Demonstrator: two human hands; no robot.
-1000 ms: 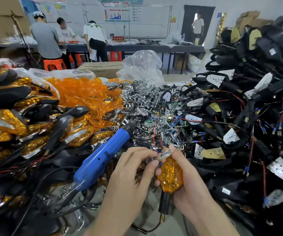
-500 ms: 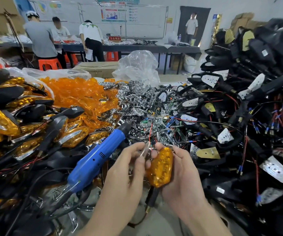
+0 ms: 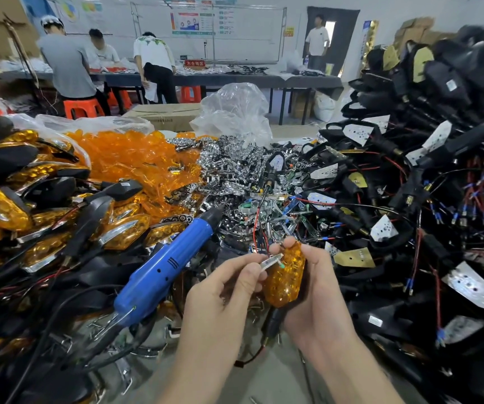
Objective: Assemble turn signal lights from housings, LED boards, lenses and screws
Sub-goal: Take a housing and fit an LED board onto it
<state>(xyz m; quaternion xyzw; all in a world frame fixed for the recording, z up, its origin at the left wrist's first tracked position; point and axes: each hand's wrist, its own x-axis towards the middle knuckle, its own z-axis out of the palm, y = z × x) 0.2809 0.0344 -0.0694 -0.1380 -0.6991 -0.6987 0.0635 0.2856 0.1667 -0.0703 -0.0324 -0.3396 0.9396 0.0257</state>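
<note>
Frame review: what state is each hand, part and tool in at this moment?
left hand, pinching the silver strip at its fingertips
right hand, gripping the turn signal
turn signal, amber lens on, stalk pointing down
silver strip, held at the turn signal's upper edge; whether it is seated cannot be told
blue screwdriver, lying flat, in no hand
plastic bag, crumpled, standing upright
</note>
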